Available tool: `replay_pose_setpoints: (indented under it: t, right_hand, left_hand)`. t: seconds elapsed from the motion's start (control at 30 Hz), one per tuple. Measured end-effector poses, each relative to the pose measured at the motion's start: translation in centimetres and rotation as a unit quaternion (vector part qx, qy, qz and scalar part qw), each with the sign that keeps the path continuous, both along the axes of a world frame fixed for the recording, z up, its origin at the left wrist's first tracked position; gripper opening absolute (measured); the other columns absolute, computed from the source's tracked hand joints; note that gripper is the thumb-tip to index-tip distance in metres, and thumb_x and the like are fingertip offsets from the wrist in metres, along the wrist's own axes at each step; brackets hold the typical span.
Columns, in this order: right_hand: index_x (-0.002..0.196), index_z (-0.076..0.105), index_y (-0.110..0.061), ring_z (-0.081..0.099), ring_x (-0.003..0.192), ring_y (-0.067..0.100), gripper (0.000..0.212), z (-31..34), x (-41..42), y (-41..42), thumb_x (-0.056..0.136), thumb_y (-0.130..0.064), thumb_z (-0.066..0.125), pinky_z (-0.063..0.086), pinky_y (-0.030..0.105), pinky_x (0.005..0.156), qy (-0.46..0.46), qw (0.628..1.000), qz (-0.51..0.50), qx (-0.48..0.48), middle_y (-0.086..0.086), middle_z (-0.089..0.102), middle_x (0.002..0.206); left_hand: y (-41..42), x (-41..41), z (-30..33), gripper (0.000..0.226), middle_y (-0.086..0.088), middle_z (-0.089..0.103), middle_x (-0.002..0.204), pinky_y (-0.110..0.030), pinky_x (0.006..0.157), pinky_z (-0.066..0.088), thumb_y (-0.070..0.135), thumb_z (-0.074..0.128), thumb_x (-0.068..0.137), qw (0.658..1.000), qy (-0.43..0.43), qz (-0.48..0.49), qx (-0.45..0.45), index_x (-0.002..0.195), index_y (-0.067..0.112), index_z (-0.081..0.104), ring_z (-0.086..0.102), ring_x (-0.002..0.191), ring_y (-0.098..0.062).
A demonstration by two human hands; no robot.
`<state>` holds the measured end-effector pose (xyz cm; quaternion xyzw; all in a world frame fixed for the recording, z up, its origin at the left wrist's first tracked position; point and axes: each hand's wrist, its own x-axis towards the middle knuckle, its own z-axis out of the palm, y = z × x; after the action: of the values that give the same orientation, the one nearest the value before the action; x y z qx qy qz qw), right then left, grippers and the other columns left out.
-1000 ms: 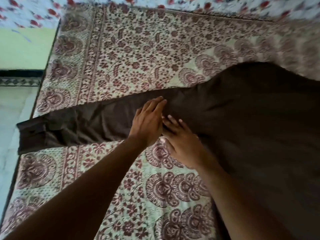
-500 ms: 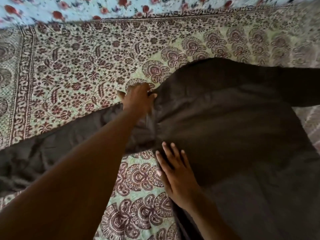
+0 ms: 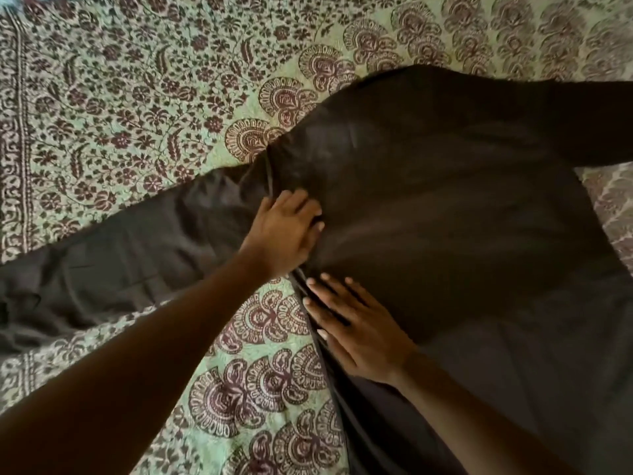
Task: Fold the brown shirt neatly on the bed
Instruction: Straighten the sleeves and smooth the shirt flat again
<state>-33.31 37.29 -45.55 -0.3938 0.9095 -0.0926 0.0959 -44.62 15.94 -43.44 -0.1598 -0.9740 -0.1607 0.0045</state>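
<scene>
The left hand [image 3: 286, 231] lies on the brown shirt [image 3: 445, 214] where the sleeve joins the body, its fingers bent down into the cloth; whether they pinch a fold or only press cannot be told. Just below it and to its right, the right hand [image 3: 359, 332] rests flat on the shirt beside the side seam, fingers straight and slightly spread. Out from the left hand one sleeve runs away to the left, wrinkled, across the bed. Beyond both hands the shirt's body spreads wide, the other sleeve reaching far right. Under everything lies the green floral bedspread [image 3: 130, 108].
</scene>
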Motion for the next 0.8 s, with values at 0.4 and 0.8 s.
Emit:
replay_pose_setpoints:
  t: [0.4, 0.8]
  right_hand:
    - [0.163, 0.025, -0.014, 0.008, 0.160, 0.029, 0.061, 0.8, 14.4, 3.0, 0.109, -0.044, 0.030, 0.026, 0.056, 0.120, -0.032, 0.993, -0.101, 0.046, 0.009, 0.009, 0.173]
    - [0.163, 0.016, -0.037, 0.006, 0.159, 0.034, 0.066, 2.4, 30.3, 9.1, 0.104, -0.056, 0.038, 0.022, 0.060, 0.121, -0.095, 0.959, -0.241, 0.112, 0.009, 0.001, 0.173]
  left_hand:
    - [0.0, 15.2, -1.0, 0.086, 0.007, -0.005, 0.173, -0.057, 0.125, 0.005, 0.067, 0.043, 0.094, 0.989, -0.102, -0.076, -0.081, 0.164, 0.032, 0.009, -0.010, 0.159, -0.021]
    - [4.3, 32.3, -0.1, 0.063, -0.007, 0.018, 0.171, -0.059, 0.119, 0.030, 0.033, 0.059, 0.096, 0.968, -0.130, -0.209, -0.044, 0.155, 0.031, 0.039, 0.016, 0.158, -0.029]
